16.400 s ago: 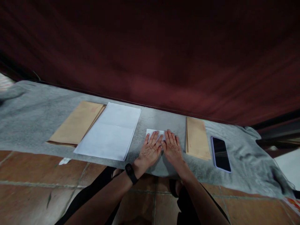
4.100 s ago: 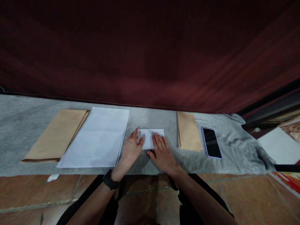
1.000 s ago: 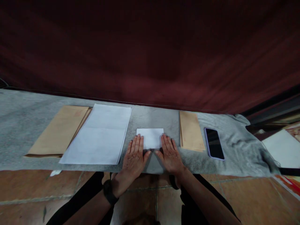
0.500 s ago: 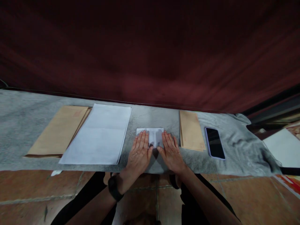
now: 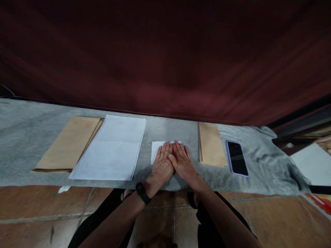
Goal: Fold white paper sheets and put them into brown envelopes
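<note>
A small folded white paper [image 5: 155, 151] lies on a grey cloth [image 5: 23, 137] spread on the floor. My left hand [image 5: 162, 164] and my right hand [image 5: 182, 162] lie flat on it side by side, fingers straight and touching each other. They cover most of the paper; only its left part and far edge show. My left wrist carries a black watch [image 5: 140, 192].
A stack of white sheets [image 5: 113, 148] and brown envelopes [image 5: 69, 143] lie to the left. Another pile of brown envelopes [image 5: 210, 144] and a dark phone [image 5: 236, 157] lie to the right. A dark red curtain [image 5: 165, 58] hangs behind; tiled floor [image 5: 38, 206] is in front.
Both hands slid forward and inward over the folded paper, from resting at its near corners to lying together flat on top of it.
</note>
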A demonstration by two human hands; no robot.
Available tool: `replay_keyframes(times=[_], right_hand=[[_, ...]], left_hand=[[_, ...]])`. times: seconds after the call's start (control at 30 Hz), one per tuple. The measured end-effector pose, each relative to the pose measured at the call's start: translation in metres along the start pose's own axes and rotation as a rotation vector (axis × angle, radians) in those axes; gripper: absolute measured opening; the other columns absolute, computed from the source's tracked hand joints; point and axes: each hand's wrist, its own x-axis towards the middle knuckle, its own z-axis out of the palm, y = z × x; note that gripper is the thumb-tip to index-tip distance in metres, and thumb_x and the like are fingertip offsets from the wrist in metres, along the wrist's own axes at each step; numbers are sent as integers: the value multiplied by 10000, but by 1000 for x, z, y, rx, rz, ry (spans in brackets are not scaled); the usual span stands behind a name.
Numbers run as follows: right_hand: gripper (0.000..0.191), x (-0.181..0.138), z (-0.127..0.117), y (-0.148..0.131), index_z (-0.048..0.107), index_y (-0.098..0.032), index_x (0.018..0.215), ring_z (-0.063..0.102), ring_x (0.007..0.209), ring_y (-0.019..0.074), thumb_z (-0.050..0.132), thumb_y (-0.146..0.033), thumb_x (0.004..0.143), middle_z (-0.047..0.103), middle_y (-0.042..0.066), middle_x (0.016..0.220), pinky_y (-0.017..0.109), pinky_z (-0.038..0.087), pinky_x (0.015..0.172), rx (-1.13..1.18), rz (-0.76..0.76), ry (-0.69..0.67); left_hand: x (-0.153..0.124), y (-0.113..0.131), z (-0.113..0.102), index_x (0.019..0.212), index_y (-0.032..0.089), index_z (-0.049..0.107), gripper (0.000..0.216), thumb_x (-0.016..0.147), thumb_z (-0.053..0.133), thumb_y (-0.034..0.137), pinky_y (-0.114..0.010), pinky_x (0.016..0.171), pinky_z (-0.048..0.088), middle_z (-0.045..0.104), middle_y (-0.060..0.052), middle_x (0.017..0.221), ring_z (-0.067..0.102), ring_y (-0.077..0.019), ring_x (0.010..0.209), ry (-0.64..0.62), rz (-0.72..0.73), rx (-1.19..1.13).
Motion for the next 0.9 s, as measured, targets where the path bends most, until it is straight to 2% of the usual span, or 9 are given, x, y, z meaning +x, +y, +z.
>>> replay_keyframes(times=[0.2, 0.53, 0.9], right_hand=[[632, 1, 6, 5, 271, -53, 1586, 209, 1545, 277, 204, -435, 1087, 281, 180, 1641, 508, 187, 1238, -75, 9, 56], [648, -2, 10, 11, 261, -68, 1592, 289, 1515, 280, 318, -452, 1074, 331, 179, 1624, 493, 223, 1229, -125, 6, 169], [674, -4, 3, 14, 284, -31, 1577, 301, 1509, 300, 333, -470, 1068, 330, 201, 1619, 492, 225, 1233, -132, 43, 133]], left_hand=[[3, -10, -3, 1568, 10, 249, 607, 984, 267, 175, -506, 1242, 261, 324, -216, 1619, 195, -269, 1547, -29, -59, 38], [0, -23, -11, 1533, -35, 322, 610, 1035, 312, 317, -500, 1240, 261, 330, -244, 1604, 271, -316, 1524, -7, -106, 56], [-3, -31, -13, 1522, -19, 364, 634, 1038, 316, 387, -513, 1227, 271, 358, -241, 1593, 305, -335, 1510, 14, -174, 51]])
